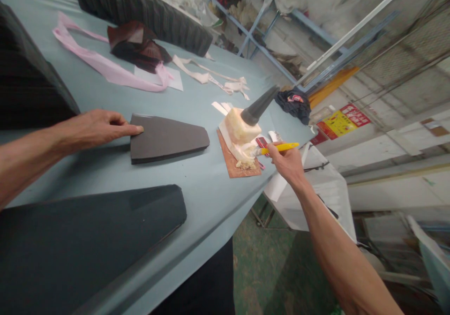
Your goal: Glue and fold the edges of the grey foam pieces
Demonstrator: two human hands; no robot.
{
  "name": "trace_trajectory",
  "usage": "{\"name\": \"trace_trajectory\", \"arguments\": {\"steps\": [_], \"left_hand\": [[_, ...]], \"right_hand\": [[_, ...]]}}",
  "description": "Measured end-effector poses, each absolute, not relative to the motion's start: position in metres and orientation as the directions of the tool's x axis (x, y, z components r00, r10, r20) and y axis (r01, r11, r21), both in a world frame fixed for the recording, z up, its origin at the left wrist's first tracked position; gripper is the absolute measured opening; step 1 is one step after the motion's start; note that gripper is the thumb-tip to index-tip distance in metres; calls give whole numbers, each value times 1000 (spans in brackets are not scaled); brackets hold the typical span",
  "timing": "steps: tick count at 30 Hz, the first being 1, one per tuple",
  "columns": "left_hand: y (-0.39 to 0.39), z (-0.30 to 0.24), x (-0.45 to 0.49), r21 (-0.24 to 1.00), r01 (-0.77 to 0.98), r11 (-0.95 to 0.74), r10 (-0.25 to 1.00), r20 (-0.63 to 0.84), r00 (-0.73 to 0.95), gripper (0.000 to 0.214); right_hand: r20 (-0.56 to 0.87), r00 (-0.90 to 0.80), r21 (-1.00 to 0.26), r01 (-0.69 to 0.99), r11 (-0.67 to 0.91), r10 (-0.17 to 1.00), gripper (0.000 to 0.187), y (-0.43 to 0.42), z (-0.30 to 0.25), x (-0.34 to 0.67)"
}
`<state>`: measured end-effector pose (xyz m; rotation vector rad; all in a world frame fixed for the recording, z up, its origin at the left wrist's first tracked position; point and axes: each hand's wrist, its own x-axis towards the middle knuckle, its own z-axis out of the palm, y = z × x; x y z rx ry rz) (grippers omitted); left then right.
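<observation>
My left hand [100,126] pinches the wide end of a dark grey tapered panel [168,139], which looks like a small stack lying flat. In my right hand [286,160] is a brush with a yellow handle [288,146], its bristles down by a glue-crusted whitish container [239,127]. A dark cone [260,106] sticks up from the container's top. Under it lies a brown board [232,167] with dried yellowish lumps. Closer to me is a larger dark tapered piece [105,240].
Tall dark stacks stand at the left [28,71] and back [147,15]. A pink strip [105,66], dark red cloth [135,43] and pale strips [211,76] lie on the blue-green table cover [197,183]. A white side table [316,202] adjoins the right edge.
</observation>
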<state>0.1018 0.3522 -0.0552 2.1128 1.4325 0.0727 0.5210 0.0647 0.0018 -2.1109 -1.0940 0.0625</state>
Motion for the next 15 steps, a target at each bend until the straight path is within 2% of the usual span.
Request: {"name": "trace_trajectory", "arguments": {"steps": [9,15], "left_hand": [[351,-52,102,487,834,-258,862,-274,426,79],[350,-51,102,487,835,-255,863,-276,424,78]], "right_hand": [[292,613,-504,751,-427,734,32,86,2,509],[291,644,-569,711,-413,708,37,84,-2,515]]}}
